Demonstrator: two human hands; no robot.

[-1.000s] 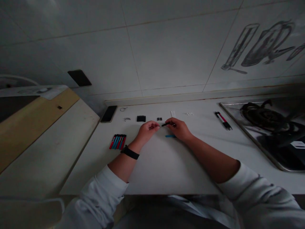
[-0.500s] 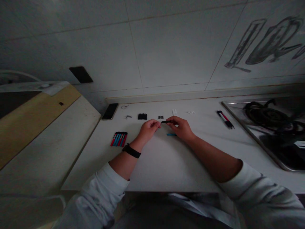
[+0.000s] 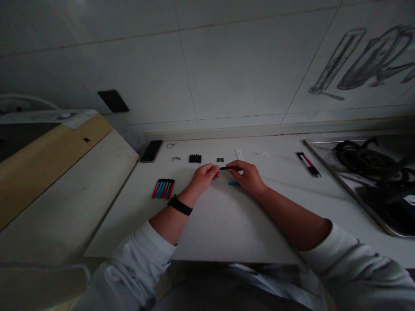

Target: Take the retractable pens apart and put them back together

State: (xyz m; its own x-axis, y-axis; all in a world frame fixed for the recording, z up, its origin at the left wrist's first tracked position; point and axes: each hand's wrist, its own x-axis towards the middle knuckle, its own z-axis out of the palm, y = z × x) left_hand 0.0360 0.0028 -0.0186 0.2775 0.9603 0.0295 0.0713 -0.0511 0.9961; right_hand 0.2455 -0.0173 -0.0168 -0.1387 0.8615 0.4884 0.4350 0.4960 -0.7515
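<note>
My right hand pinches a slim black pen part, held roughly level above the counter. Its left end points at the closed fingertips of my left hand; whatever those fingers hold is too small to make out. Under my right hand, partly hidden, lies a blue pen barrel. Beyond the hands sit small dark pieces, white thin sticks and tiny white pieces. To the left are black pen parts in a row, small springs, and red and blue barrels side by side.
A phone and a small ring lie at the counter's back left. Pens rest at the right, near the gas stove. A tiled wall closes off the back; a pale cabinet stands left.
The whole view has shifted slightly. Both hands keep nearly the same pose, and the black pen part stays between them.
</note>
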